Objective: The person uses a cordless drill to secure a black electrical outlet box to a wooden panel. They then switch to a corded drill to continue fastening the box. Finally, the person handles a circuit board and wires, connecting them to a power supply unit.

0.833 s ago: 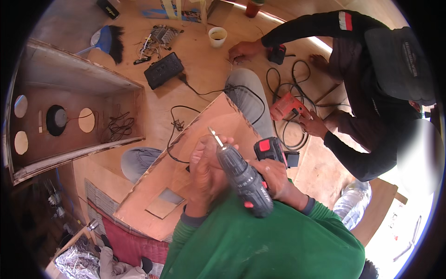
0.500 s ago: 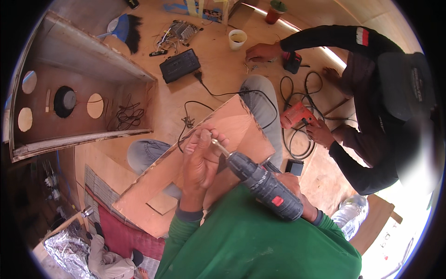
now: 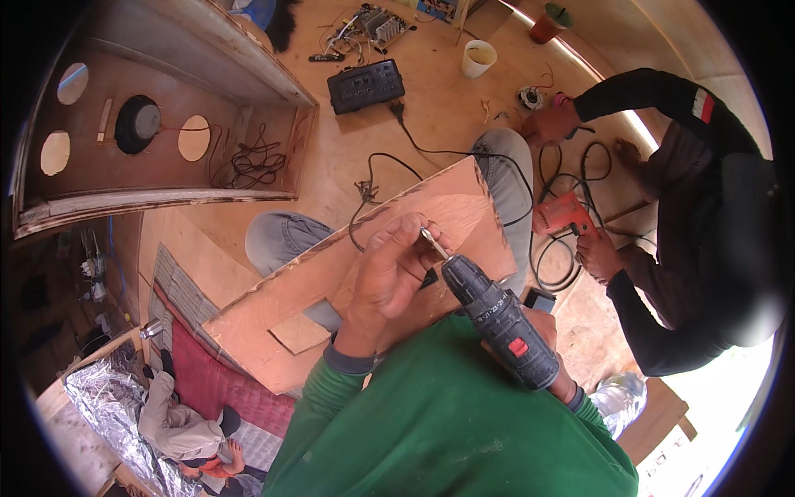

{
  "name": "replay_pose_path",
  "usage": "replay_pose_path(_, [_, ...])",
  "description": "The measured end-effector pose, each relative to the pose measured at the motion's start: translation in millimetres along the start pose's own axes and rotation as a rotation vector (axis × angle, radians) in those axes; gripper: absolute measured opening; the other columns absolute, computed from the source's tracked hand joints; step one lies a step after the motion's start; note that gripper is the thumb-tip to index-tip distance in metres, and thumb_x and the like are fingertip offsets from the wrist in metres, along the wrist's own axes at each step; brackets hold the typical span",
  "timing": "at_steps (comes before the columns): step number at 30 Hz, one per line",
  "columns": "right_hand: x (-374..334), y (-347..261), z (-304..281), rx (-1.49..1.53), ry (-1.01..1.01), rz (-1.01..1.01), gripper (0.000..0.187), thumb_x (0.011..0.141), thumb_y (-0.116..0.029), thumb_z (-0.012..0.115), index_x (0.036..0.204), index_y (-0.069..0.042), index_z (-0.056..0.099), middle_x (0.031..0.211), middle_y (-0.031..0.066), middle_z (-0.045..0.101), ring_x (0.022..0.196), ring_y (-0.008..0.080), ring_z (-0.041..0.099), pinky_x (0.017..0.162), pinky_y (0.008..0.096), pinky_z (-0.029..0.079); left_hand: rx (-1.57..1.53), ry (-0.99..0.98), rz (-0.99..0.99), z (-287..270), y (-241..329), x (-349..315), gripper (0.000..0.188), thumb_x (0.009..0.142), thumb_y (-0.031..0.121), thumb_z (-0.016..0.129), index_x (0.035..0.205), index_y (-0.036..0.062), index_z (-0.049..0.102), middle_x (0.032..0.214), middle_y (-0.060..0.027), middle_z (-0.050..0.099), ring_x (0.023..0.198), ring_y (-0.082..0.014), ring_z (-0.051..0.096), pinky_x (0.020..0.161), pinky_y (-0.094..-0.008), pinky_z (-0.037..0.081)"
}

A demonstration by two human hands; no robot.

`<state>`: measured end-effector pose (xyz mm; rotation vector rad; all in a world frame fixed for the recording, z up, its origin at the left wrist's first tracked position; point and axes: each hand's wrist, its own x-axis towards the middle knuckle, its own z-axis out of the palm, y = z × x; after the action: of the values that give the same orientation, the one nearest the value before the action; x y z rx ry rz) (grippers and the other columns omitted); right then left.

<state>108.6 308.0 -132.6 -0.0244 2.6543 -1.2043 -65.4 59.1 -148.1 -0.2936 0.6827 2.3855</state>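
My right hand (image 3: 542, 327) grips the handle of a black cordless drill (image 3: 505, 327), mostly behind its body. A slim metal bit (image 3: 434, 245) juts from the drill's chuck up and to the left. My left hand (image 3: 389, 269) has its thumb and fingers closed around the bit's tip; whether a small piece is pinched there I cannot make out. Below both hands, a plywood panel (image 3: 248, 331) with a rectangular cutout lies tilted across my legs. A loose-looking wooden rectangle (image 3: 300, 331) shows beside the cutout.
To the right a co-worker holds a red corded drill (image 3: 563, 215); its black cable coils on the floor. At left stands a wooden box (image 3: 273, 141) with round holes. A black power unit (image 3: 364, 87), a white cup (image 3: 479, 60) and a circuit board (image 3: 385, 29) lie ahead.
The view has shifted, and the drill with both my hands sits further right. The co-worker's far hand has moved off a dark pink-and-black tool, and a round part now shows near it.
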Motion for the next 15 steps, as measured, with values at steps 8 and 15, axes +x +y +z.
replay_pose_path(8, [22,-22,-19,0.171,0.085,-0.241,0.048,0.086,-0.011,0.083,0.129,0.007,0.074,0.092,0.0141,0.076,0.075,0.0316,0.077,0.065,0.04,0.058,0.207,0.044,-0.023,-5,13,0,0.023,0.111,0.027,0.073,0.11,0.0049,0.07,0.108,-0.0086,0.074,0.103,-0.0247,0.076,0.093,-0.0379,0.065])
replay_pose_path(15, [30,-37,-34,-0.074,0.085,-0.238,0.058,0.086,-0.021,0.085,0.135,0.007,0.071,0.096,0.0157,0.079,0.077,0.0298,0.079,0.068,0.0402,0.061,0.233,0.101,-0.102,1,15,-2,0.024,0.108,0.023,0.076,0.12,0.0014,0.073,0.11,-0.0112,0.078,0.106,-0.0265,0.079,0.095,-0.0391,0.065])
